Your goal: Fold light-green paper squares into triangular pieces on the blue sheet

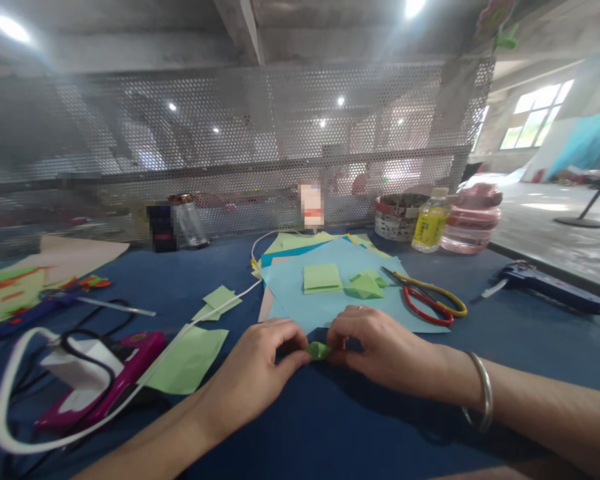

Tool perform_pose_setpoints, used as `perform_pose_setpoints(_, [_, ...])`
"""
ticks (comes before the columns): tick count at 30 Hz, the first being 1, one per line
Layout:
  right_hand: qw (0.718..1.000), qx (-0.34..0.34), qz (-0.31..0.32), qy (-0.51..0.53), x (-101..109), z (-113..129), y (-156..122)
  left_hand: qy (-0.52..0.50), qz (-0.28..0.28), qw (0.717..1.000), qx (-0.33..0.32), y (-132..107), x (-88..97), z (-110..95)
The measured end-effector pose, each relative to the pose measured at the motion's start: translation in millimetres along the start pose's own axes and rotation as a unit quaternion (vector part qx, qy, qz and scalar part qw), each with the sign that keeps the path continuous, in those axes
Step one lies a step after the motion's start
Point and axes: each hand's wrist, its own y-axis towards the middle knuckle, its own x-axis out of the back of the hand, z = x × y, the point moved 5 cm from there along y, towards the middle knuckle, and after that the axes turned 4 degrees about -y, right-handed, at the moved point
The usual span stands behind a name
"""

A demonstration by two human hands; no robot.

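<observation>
1. A folded green paper (319,351) sits between a person's two bare hands, low over a blue table (300,433) and in front of the chest; whether it touches the tabletop cannot be told.
2. The left hand (267,357) pinches the paper's left end between thumb and bent fingers, the paper lying just to the right of those fingertips.
3. The right hand (380,347), a silver bangle (486,393) on its wrist, pinches the opposite end, the paper lying just left of its fingertips.
4. The paper's long axis appears to run left to right, from one set of fingertips to the other. Its visible part rises in a small creased ridge; both ends are hidden by fingers, so which way any tip points cannot be told.
5. Beyond the hands, a blue sheet (290,290) bears a stack of green squares (323,279) and, just to its right, folded green pieces (366,285).
6. Scissors (405,281) with red and yellow handles lie partly over the sheet's right side, blades toward the far left, handles toward the near right.
7. Left of the left hand, a green sheet (190,360) rests beside a magenta power strip (145,350), a white cable (173,347) crossing the sheet.
</observation>
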Motion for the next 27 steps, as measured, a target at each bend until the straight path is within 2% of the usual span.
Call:
perform_pose_setpoints(16, [1.000,0.008,0.015,0.011,-2.5,-0.4,-0.6,0.039,0.010,0.999,-0.014,1.1,0.1,-0.3])
perform_pose_setpoints(23, [1.000,0.017,0.003,0.007,-1.7,-0.3,-0.5,0.053,0.023,0.998,-0.028,1.0,1.8,0.3])
perform_pose_setpoints(27, [1.000,0.005,-0.004,0.000,-0.7,-0.8,-0.3,0.057,0.013,0.998,-0.026,1.3,3.3,0.4])
